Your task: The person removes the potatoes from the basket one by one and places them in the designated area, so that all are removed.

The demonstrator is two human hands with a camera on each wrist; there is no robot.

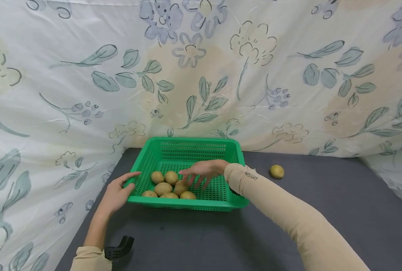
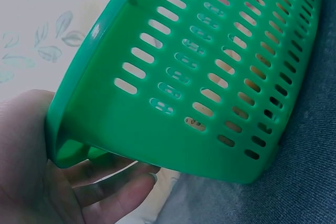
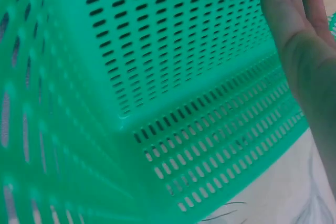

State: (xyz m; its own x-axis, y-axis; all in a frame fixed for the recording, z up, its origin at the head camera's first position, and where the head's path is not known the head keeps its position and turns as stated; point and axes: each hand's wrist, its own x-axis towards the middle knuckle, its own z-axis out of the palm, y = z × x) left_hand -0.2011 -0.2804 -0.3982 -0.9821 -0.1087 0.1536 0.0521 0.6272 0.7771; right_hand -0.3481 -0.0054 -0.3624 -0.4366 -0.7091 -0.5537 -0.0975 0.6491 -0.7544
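A green plastic basket (image 1: 187, 203) with slotted walls stands on the dark table. Several potatoes (image 1: 162, 189) lie together in its left half. My left hand (image 1: 117, 194) grips the basket's left rim near the front corner; in the left wrist view the fingers (image 2: 123, 195) reach under the lip. Inside the basket, my right hand (image 1: 205, 169) hovers over the floor, its fingers loosely extended beside the rightmost potato (image 1: 181, 187). Whether the fingertips touch that potato is hard to tell. In the right wrist view the right hand (image 3: 299, 30) is partly cut off at the edge.
One more potato (image 1: 277, 171) lies on the dark tabletop (image 1: 323, 203), to the right of the basket. A flowered cloth (image 1: 201, 82) hangs behind the table and along its left side. A black strap end (image 1: 120, 248) sticks out from my left wrist.
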